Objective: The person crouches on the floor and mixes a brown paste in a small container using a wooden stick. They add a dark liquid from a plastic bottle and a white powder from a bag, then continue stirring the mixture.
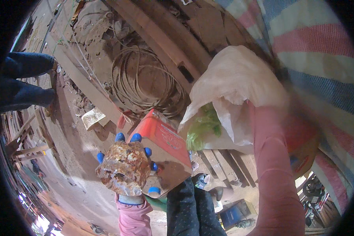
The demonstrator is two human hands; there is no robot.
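My left hand [124, 196], in a pale glove with blue fingertips, holds up a rough, fist-sized lump of rock [124, 167], rusty brown with whitish, glassy patches. The fingers curl round its far side and edges. Just beyond it stands a red and brown cardboard box [165, 135]. My right arm [271, 157], in a pink sleeve, reaches into the mouth of a whitish sack [236, 74]; the right hand is hidden inside. Something crumpled and green [204, 128] shows in the sack's opening.
A coil of cable or rope [143, 80] lies beyond the box, beside long rusty beams [165, 35]. Striped woven sheeting [318, 59] hangs at the right. Another person's jeans-clad legs [27, 82] are at the far left. Wooden slats [224, 167] lie below the sack.
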